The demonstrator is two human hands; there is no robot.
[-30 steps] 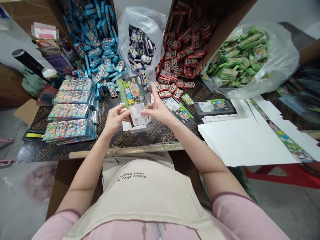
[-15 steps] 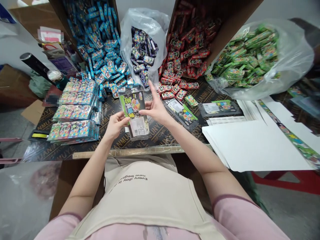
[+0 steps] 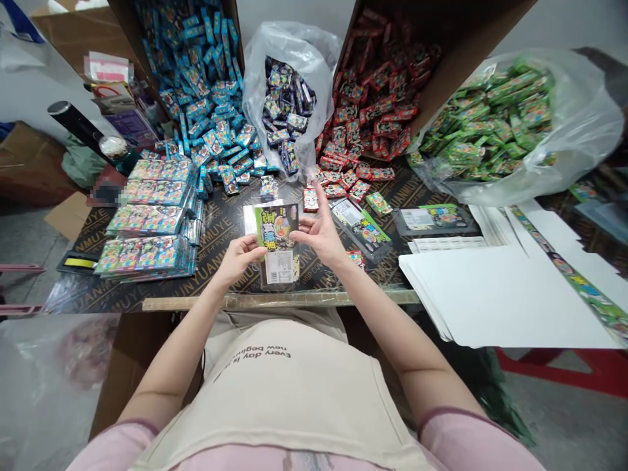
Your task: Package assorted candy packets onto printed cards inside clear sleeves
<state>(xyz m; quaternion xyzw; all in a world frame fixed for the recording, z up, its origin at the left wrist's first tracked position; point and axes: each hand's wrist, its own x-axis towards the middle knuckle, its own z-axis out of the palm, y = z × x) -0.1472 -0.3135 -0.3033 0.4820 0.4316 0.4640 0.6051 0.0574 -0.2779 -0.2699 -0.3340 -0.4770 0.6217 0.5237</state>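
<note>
A flat plastic pouch (image 3: 279,239), printed green and black with a white label on its lower half, is held upright before me. My left hand (image 3: 240,256) pinches its left edge between thumb and fingers. Along the right edge, the thumb of my right hand (image 3: 321,239) presses the front, with the index finger stretched upward and the other fingers partly hidden behind. White card shows at the pouch's upper left. Just beyond it lie a small red box (image 3: 311,199) and a small purple-and-white box (image 3: 268,186). Another pouch (image 3: 360,226) lies right of my right hand.
Piles of blue boxes (image 3: 216,131) and red boxes (image 3: 373,118) spill from cartons, with a bag of purple boxes (image 3: 289,111) between. A bag of green packets (image 3: 490,124) stands right. Filled packs (image 3: 147,226) are stacked left; white card sheets (image 3: 500,288) lie right.
Both hands and the pouch have shifted slightly right and toward me. White card now shows at the pouch's upper left, and small boxes beyond it have come into view.
</note>
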